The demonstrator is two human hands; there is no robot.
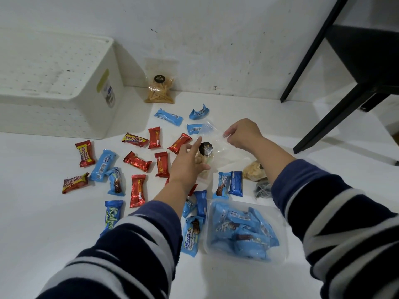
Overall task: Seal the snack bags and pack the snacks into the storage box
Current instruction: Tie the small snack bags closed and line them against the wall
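- Right hand (241, 134) pinches the clear snack bag (212, 147) at its top edge; the left hand (189, 162) closes its grip round the filled bottom, just above the floor (43, 212).
- The film looks thin, light and slippery — contents probably brittle; hold the rim, never squeeze the middle.

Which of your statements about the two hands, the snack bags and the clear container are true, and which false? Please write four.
1. The right hand pinches the clear snack bag at its top edge. True.
2. The clear container holds red wrappers. False: it holds blue packets.
3. A bag of stick snacks leans against the wall. True.
4. The left hand is empty. False: it holds the clear snack bag's filled part.
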